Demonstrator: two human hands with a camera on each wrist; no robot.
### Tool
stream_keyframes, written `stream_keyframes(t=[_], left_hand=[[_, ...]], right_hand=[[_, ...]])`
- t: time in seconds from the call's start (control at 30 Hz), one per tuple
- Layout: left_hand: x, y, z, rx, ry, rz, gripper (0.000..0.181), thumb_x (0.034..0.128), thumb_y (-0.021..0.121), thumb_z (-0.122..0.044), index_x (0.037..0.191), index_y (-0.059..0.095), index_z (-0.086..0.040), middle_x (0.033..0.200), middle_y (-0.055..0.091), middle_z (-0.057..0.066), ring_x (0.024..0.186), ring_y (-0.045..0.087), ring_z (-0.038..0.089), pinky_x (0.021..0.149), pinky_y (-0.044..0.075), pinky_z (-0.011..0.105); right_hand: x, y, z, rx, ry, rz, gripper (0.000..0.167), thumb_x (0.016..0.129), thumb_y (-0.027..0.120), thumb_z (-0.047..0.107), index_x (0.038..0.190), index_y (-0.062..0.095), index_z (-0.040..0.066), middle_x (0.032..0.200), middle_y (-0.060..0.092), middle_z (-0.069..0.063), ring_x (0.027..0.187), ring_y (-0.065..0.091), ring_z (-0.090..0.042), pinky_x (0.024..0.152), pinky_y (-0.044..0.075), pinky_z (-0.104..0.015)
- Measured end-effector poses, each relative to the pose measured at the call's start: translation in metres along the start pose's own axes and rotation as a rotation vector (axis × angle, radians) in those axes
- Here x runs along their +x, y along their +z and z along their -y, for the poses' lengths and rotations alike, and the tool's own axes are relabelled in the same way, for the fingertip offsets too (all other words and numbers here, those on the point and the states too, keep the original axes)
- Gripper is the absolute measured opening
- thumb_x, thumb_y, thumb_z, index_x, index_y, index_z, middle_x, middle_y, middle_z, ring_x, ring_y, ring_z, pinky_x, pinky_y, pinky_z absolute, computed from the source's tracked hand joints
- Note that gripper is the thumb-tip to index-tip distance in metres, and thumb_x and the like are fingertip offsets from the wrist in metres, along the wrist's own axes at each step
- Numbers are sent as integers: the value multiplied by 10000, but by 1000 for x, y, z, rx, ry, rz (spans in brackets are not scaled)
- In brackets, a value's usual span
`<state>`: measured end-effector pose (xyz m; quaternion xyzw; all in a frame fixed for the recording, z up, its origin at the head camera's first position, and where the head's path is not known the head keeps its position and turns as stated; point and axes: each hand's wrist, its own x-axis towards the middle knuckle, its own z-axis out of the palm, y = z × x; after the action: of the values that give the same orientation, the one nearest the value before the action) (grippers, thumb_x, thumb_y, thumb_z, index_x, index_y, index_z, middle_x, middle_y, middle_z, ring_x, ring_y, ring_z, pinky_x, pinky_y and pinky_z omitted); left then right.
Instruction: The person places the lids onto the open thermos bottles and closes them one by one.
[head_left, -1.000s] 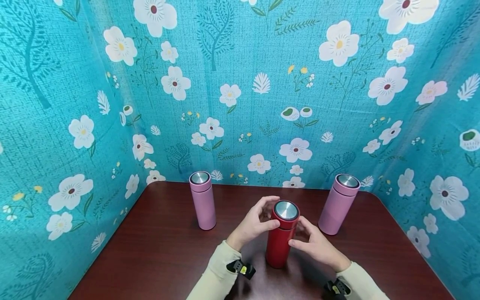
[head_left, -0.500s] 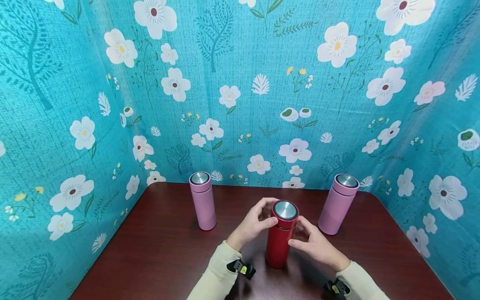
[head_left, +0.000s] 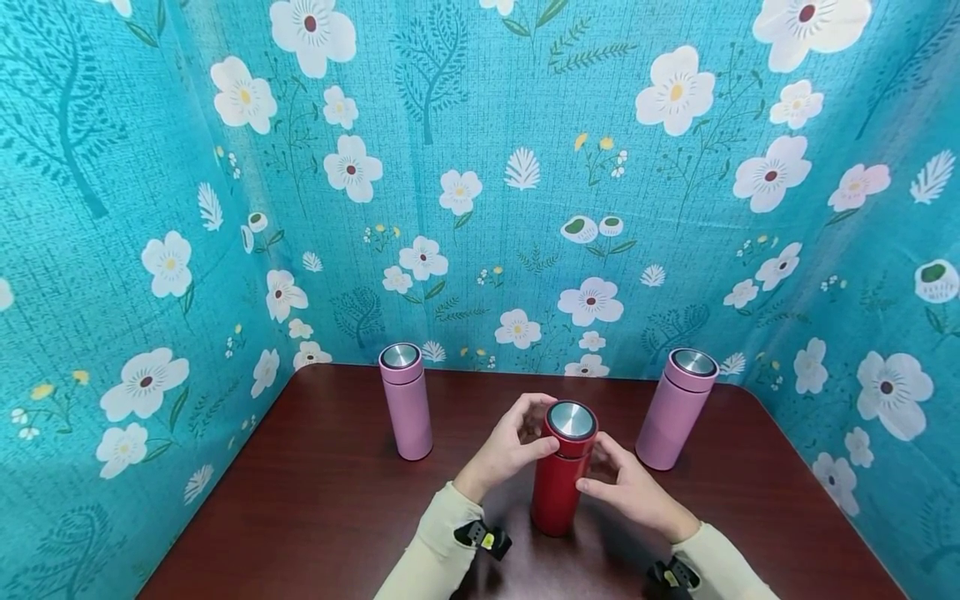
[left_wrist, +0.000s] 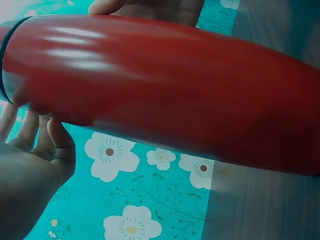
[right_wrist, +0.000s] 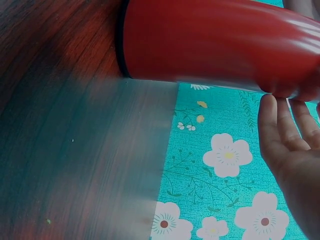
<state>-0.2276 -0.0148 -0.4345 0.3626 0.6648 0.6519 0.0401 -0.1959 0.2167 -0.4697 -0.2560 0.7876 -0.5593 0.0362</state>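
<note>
A red thermos bottle [head_left: 555, 500] with a steel-topped lid [head_left: 572, 420] stands upright on the table in the head view. My left hand [head_left: 501, 454] holds it at the lid, thumb in front and fingers partly hidden behind. Lower down, my right hand [head_left: 636, 492] holds the bottle's body from the right, its thumb on the near side. The left wrist view has the red body [left_wrist: 165, 95] close up, with left-hand fingers [left_wrist: 60, 137] along its edge by the dark seam. In the right wrist view, fingers [right_wrist: 268, 112] of the right hand meet the body's side.
Two pink thermos bottles stand farther back: one on the left [head_left: 408, 417], one on the right [head_left: 675, 417], close to my right hand. The dark brown table [head_left: 300, 500] ends at a blue flowered cloth [head_left: 480, 250] behind and on both sides.
Both hands and all the bottles keep practically the same places. Only the left thumb shifts very slightly against the lid.
</note>
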Motion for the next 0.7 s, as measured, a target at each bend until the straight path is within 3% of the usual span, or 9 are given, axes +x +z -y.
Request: stream_keyframes(t=[0.13,0.33,0.53,0.7], left_hand=[[0,-1,-3,-6,-27,12,561,888,636,-294,1353,397,-92,1200,538,79,955,500,142,788,467,293],[-2,0,-23,-10,-7,36,558,906,616,-278,1342,397,-9,1202,541,153,965,514,150,807,472,300],[0,-3,-2,-34,17,58,524,927,566,-303,1388,409,-111,1257,544,108,1048,534,126,867,479,340],[-1,-3,-1,-24,29,51,591,910,578,-367,1409,390,-111,1285,535,106,1049,525,141,869,472,345]], right_hand=[[0,0,-1,-8,-7,-1,564,876,657,115,1376,396,137,1248,570,-76,1097,560,-211,888,475,-440],[0,0,-1,-2,-16,1,569,879,652,109,1382,390,142,1253,565,-79,1097,562,-206,883,482,-353],[1,0,-2,9,-22,7,561,883,643,100,1382,389,129,1257,562,-87,1095,565,-202,881,480,-323],[1,-1,0,20,-10,11,564,882,644,109,1383,386,127,1255,560,-91,1094,564,-210,880,480,-321]])
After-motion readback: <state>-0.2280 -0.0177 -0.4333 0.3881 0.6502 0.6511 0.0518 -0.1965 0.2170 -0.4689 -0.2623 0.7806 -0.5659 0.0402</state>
